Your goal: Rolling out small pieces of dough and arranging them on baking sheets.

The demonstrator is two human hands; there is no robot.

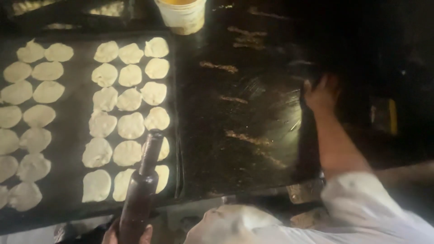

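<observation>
Gripping a Bottle Beside Trays of Dough

Gripping a dark brown bottle (142, 190) at its base, the left hand (126, 234) wraps closed around the glass at the near edge of the view; the bottle leans up and to the right, its neck over the nearest dough rounds (130, 125). These pale flat rounds lie in rows on a dark tray (74, 131). Right of it lies a bare, greasy black tray (239, 113). The right hand (322, 94) clasps that tray's right edge, fingers curled over it, arm in a white sleeve (361, 203). Farther off stands a pale bucket (181, 16).
</observation>
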